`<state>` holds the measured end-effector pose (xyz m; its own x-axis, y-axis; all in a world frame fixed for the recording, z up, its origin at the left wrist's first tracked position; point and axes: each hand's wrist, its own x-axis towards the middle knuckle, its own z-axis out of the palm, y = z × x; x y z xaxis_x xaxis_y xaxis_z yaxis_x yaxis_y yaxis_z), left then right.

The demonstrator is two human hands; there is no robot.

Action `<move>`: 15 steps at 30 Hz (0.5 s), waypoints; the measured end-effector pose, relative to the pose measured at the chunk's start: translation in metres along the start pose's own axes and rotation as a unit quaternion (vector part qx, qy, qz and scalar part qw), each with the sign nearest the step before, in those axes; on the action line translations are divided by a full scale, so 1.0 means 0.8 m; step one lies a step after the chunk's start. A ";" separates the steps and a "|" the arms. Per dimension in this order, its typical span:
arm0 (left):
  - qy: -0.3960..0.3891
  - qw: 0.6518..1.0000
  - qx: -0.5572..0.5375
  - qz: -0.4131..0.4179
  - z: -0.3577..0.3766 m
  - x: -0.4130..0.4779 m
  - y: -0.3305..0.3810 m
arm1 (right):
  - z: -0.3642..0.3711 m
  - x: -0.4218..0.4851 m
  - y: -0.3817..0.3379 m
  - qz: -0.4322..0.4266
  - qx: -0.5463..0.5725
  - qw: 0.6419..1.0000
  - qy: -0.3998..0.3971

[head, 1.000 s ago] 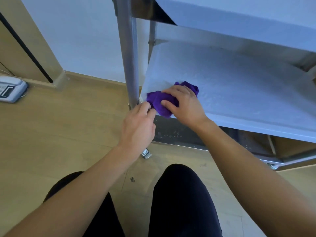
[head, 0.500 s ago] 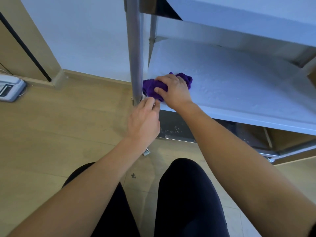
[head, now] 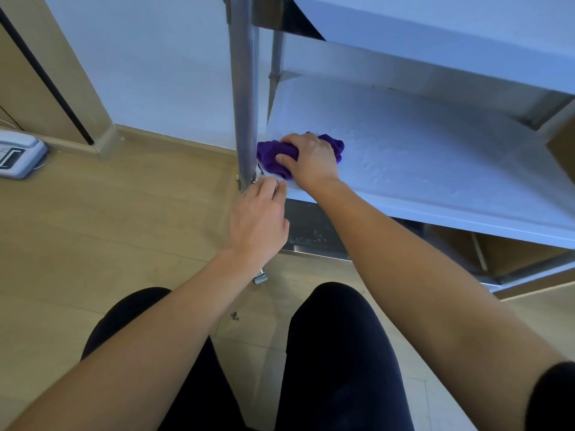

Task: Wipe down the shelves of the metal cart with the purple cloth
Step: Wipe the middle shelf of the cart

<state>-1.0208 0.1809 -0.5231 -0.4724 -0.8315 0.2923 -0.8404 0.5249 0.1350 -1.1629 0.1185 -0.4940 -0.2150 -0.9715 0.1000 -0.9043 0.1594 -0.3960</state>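
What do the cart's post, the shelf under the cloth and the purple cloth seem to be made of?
Post: metal, probably stainless steel, satin finish; grey with soft lengthwise sheen.
Shelf: pale, matte, finely pebbled; perhaps a film over metal, I cannot tell.
Purple cloth: soft fabric, maybe microfibre; it bunches in folds under the right hand.

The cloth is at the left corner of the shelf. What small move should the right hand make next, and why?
Probably sweep the purple cloth rightward along the shelf: the right hand grips it beside the post at the left corner, so most of the surface lies to its right.
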 end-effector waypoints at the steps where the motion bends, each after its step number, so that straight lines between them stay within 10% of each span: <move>1: -0.001 1.000 0.004 -0.006 0.000 0.001 0.001 | -0.001 0.000 0.002 -0.003 0.003 1.000 -0.004; 15: -0.068 0.980 0.185 -0.033 -0.007 0.051 0.050 | -0.007 -0.003 0.062 -0.067 0.021 0.997 0.023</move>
<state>-1.0726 0.1686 -0.5007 -0.4242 -0.8908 0.1631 -0.8970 0.3886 -0.2106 -1.2097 0.1299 -0.5089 -0.1120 -0.9742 0.1962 -0.9103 0.0214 -0.4133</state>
